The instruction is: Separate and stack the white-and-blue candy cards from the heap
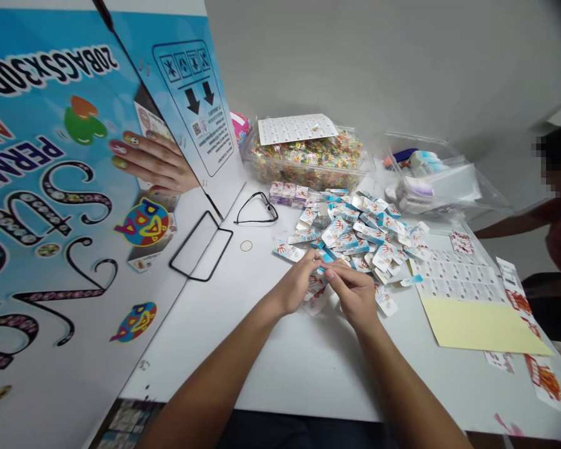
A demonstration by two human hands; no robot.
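Note:
My left hand (pixel 293 285) and my right hand (pixel 355 292) meet over the front edge of a heap of small blue-and-white cardboard boxes (pixel 341 234). The fingers of both hands are closed together on one small box (pixel 322 270); most of it is hidden behind them, with only a bit of blue showing. Printed hands decorate many of the heaped boxes, and several have flaps standing out. More boxes lie just under and beside my fingertips.
Behind the heap stands a clear tub (pixel 303 165) of small colourful packets, with a sticker sheet (pixel 298 129) on top. Another clear bin (pixel 444 187) is at right, near a person. A yellow sheet (pixel 481 324) lies right; glasses (pixel 257 209) and a large printed carton (pixel 88 249) are left.

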